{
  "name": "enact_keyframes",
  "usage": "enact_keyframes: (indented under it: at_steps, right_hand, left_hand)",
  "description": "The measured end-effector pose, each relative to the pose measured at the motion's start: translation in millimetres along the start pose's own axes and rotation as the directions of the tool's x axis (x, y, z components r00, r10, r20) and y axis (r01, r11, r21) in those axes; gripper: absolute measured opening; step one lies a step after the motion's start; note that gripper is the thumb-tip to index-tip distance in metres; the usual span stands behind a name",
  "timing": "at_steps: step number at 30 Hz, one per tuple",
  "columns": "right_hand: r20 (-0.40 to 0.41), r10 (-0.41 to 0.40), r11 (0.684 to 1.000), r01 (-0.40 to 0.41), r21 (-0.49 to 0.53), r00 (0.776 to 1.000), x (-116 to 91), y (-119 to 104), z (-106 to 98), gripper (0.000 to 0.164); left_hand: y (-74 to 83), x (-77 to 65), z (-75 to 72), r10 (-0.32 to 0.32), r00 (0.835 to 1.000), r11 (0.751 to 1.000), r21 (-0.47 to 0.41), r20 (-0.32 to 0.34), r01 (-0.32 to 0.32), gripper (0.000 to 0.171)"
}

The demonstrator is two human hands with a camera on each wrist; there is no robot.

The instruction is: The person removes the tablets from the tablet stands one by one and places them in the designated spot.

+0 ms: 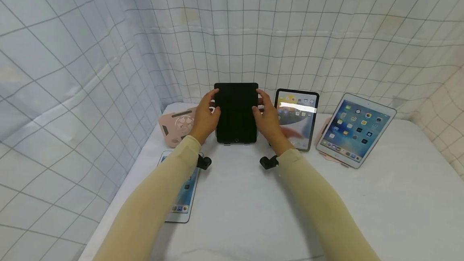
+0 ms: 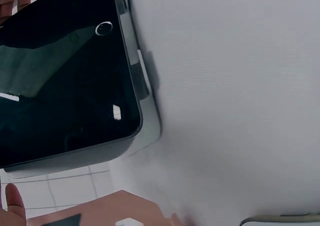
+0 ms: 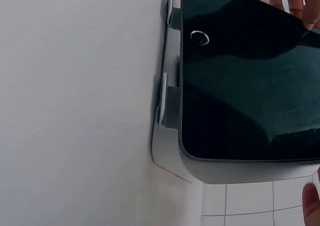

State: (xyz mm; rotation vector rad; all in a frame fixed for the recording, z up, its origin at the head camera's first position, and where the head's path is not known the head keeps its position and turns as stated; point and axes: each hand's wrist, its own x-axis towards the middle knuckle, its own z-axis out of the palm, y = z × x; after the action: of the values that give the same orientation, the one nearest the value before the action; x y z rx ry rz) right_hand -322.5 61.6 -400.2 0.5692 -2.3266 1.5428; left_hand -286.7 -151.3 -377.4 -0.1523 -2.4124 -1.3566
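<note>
- From my seat I have the black tablet at the centre of the head view, leaning upright with its screen dark and its round button at the bottom.
- Under its lower edge I make out the two lips of a pale stand, clearest in the right wrist view.
- The left hand is at the tablet's left edge, half open, fingers bent and thumb spread from them.
- The right hand mirrors it at the right edge; I cannot tell whether either hand grips the tablet or only touches it.
- Just right of centre, partly behind the right hand, I see a dark-framed tablet with a lit screen.
- Further right, a white tablet leans tilted, its icons showing.
- At centre left, a pink piece lies behind the left forearm.
- At lower left, a second white tablet lies partly covered by the left sleeve.
- A white grid-lined cloth fills the upper frame.
</note>
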Motion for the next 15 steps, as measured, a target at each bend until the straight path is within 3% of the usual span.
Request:
enact_keyframes:
  at_steps: [8, 15]
  right_hand:
    - [-0.043, -0.059, 0.998, 0.058, -0.012, 0.997, -3, -8, -6, 0.056]
    - [-0.017, -0.007, 1.000, 0.008, 0.022, 1.000, -9, -18, -10, 0.058]
  left_hand:
    - [11.8, -3.2, -9.5, 0.018, 1.000, 1.000, 0.014, 0.021, -0.018, 0.060]
    - [17.0, -9.8, -17.6, 0.006, 0.997, 1.000, 0.016, 0.071, -0.007, 0.061]
